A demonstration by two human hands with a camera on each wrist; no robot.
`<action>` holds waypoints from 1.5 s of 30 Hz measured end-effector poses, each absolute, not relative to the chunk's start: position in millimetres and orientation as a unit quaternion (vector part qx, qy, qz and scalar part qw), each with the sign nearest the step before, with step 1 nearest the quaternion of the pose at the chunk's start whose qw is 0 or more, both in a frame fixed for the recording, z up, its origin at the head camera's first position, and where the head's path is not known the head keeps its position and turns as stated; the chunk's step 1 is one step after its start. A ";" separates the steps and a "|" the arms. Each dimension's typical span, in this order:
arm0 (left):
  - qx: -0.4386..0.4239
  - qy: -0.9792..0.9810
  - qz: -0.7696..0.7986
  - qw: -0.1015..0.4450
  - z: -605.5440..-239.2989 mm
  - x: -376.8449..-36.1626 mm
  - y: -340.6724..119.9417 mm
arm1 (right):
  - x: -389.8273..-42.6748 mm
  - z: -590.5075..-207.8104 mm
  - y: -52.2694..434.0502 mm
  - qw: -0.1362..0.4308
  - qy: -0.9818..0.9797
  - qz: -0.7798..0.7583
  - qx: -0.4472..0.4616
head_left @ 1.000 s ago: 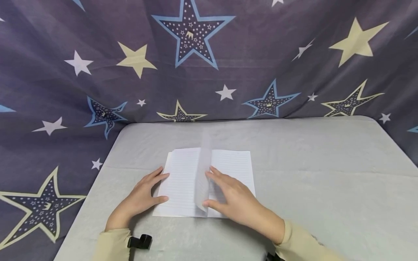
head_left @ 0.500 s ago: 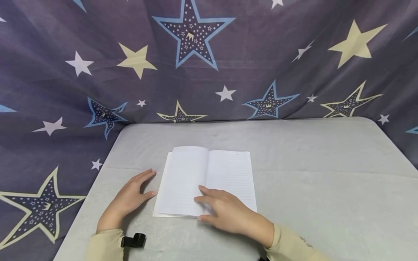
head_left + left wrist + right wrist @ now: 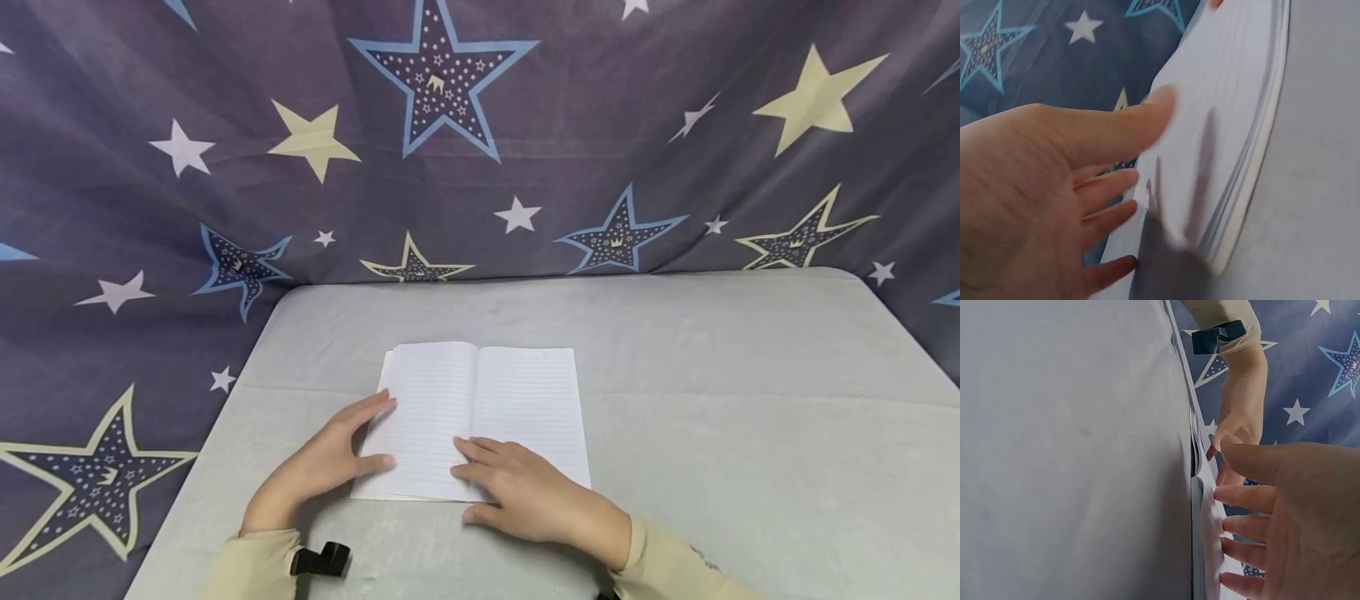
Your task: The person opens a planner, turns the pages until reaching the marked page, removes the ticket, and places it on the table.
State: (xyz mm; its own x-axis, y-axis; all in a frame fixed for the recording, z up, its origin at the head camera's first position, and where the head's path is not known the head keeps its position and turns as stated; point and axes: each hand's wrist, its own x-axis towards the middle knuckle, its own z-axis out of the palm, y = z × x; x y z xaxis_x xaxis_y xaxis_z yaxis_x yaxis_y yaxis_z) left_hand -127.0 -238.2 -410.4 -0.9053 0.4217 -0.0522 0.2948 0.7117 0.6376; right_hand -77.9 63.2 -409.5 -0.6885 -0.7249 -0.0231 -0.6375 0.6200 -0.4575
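Observation:
An open notebook (image 3: 528,392) with ruled white pages lies on the table, its spine running away from me. My left hand (image 3: 322,458) is at the left page's outer edge, thumb and fingers spread over the margin. In the left wrist view that hand (image 3: 1054,169) shows straight, parted fingers beside the page stack (image 3: 1210,125), whose near corner curves up a little. My right hand (image 3: 525,492) rests over the lower part of the notebook near the spine, fingers extended toward the left page. The right wrist view shows the right hand (image 3: 1297,512) with fingertips at the pages.
A grey cloth-covered table (image 3: 750,433) spreads around the notebook, widest to the right. Behind it and on the left hangs a dark curtain (image 3: 570,108) printed with stars. A black wrist strap mount (image 3: 322,559) sits on the left sleeve.
A lifted page has turned over to the left and now lies flat. The right hand moved down toward the near edge. The left hand drew back off the page, then returned to its edge.

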 end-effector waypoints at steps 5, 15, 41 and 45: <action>0.210 0.934 0.271 0.105 -412.5 -125.0 -230.9 | -80.3 -402.8 67.9 0.107 0.891 -0.210 -0.387; 0.220 0.932 0.275 0.087 -415.1 -123.2 -231.0 | -97.6 -390.7 98.3 0.168 0.872 -0.269 -0.372; 0.208 0.936 0.268 0.098 -416.5 -122.8 -234.2 | -131.5 -411.4 173.9 0.215 0.882 -0.294 -0.300; 0.210 0.936 0.265 0.100 -416.3 -123.9 -233.1 | -130.1 -410.0 172.3 0.208 0.891 -0.284 -0.287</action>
